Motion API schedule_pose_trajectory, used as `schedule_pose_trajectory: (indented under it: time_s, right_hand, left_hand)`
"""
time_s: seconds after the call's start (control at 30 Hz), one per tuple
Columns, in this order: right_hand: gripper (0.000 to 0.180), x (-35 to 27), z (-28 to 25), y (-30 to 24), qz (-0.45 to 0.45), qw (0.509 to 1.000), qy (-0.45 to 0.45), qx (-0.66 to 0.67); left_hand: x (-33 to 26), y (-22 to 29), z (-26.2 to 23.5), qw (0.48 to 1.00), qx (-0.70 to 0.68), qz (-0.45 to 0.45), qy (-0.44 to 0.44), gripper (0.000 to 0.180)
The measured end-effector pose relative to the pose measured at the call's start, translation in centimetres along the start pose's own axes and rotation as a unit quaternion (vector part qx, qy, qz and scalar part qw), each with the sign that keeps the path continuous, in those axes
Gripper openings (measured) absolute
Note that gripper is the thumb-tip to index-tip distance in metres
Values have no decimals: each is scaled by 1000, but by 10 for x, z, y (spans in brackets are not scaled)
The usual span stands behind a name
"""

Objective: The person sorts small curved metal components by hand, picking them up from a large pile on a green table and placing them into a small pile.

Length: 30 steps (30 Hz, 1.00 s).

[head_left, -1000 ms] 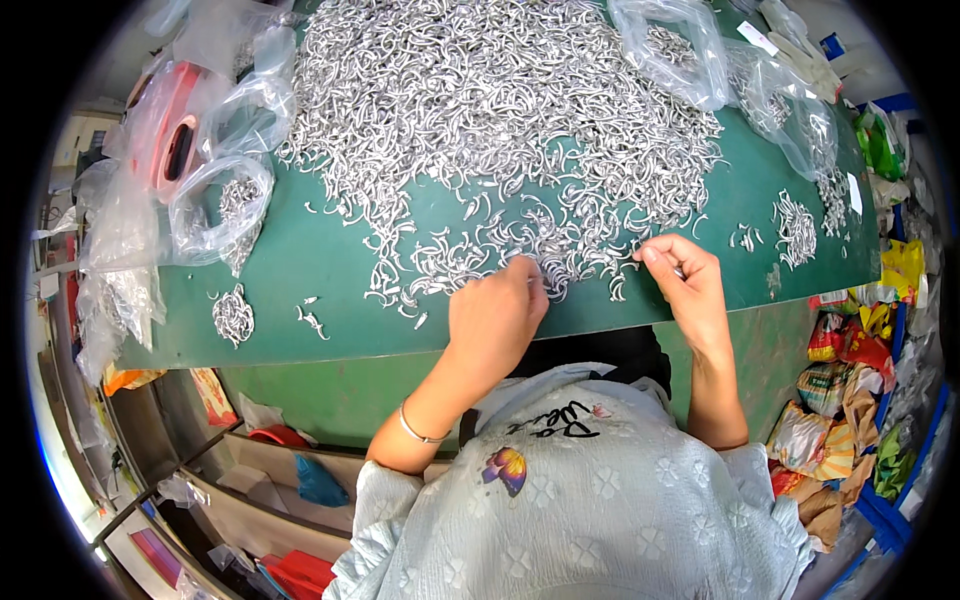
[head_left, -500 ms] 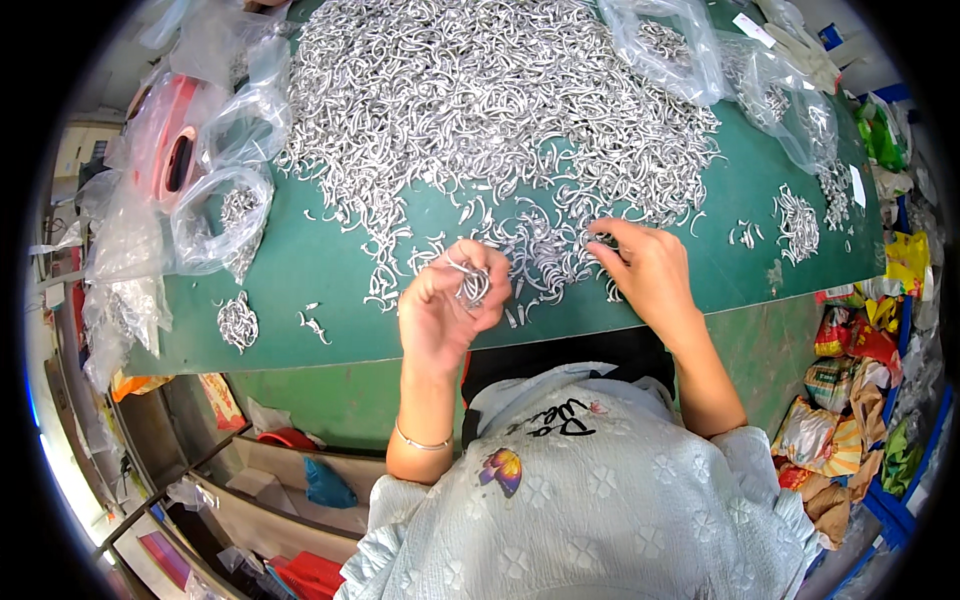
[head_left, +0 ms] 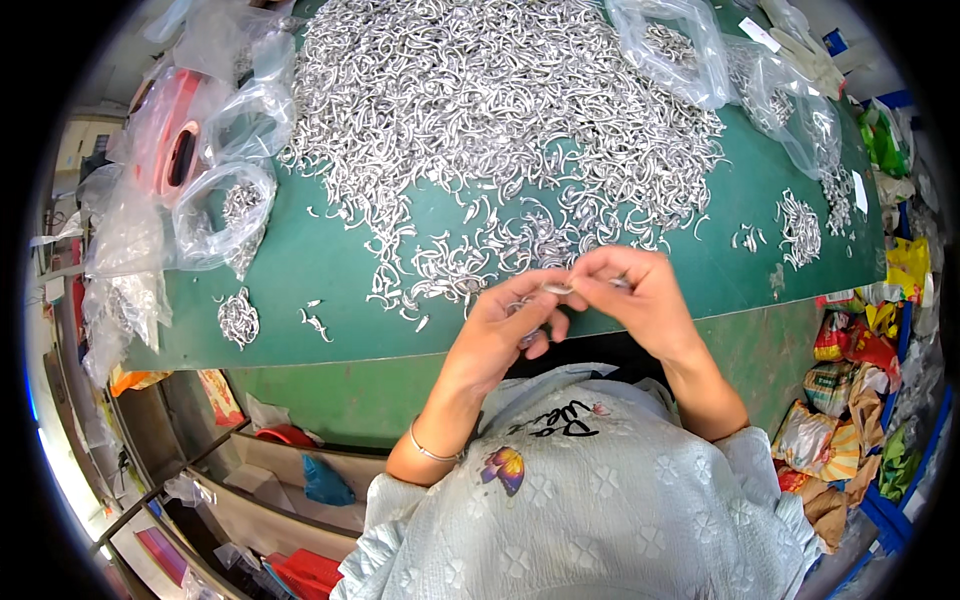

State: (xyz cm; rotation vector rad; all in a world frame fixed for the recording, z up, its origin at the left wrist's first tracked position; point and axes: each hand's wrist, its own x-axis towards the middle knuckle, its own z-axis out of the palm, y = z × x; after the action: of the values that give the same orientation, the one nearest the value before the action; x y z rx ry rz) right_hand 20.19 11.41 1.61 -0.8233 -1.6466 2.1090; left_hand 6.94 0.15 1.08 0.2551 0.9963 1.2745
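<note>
Both hands meet over the near edge of the green table (head_left: 640, 312). In my left hand (head_left: 497, 325) is a bunch of small curved silver metal pieces (head_left: 524, 318), its fingers curled round them. Thumb and forefinger of my right hand (head_left: 640, 297) pinch one curved silver piece (head_left: 557, 288) against the left fingertips. Another bit of silver shows under the right fingers. Just beyond the hands lie loose curved pieces (head_left: 450, 265), running back into a large heap of the same silver pieces (head_left: 450, 110).
Small separate piles sit at the left (head_left: 238, 320) and at the right (head_left: 799, 230). Clear plastic bags (head_left: 240, 215) with pieces inside and a pink device (head_left: 165, 150) line the left side. More bags (head_left: 800, 110) lie at the right. Colourful packets (head_left: 830, 430) fill shelves beside the table.
My left hand has moved right and my right hand has come nearer to me, so they now touch. A silver piece is now pinched between their fingertips.
</note>
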Motion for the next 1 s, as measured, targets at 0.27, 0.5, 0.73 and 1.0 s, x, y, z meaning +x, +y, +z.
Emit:
schedule_pose_trajectory:
  time_s: [0.27, 0.5, 0.73, 1.0]
  right_hand:
    - [6, 1, -1, -6, -47, 985, 41, -162]
    - [6, 2, 2, 1, -97, 930, 65, -349]
    - [15, 4, 11, -2, -55, 961, -30, -269]
    - [9, 3, 6, 3, -5, 967, -213, -142]
  left_hand:
    - [-4, -11, -13, 989, -125, 74, -6, 26]
    - [-17, -6, -14, 975, 156, 113, 114, 36]
    - [-25, -8, -11, 903, 401, 145, 50, 24]
    - [-29, 2, -14, 921, 320, 123, -182, 24]
